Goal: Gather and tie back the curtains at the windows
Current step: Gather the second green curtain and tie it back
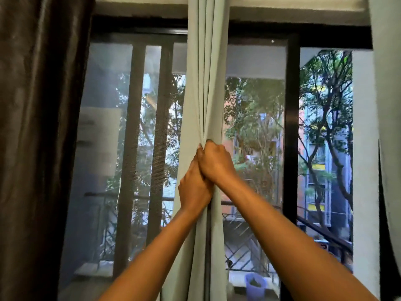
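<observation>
Pale green curtain (pixel 206 83), bunched in folds, gripped by your left hand (pixel 195 187) and right hand (pixel 217 162); glossy brown curtain (pixel 39 127) hangs left of it.

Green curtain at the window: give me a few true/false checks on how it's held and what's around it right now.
1. Both hands grip the green curtain. True: the left hand and right hand clasp its bunched folds.
2. The left hand sits above the right. False: the right hand is higher.
3. A tie is already wrapped round the curtain. False: none shows.
4. A brown curtain hangs at the left edge. True.
5. The green curtain is spread across the whole window. False: it is gathered into a narrow column, with glass visible on both sides.
</observation>
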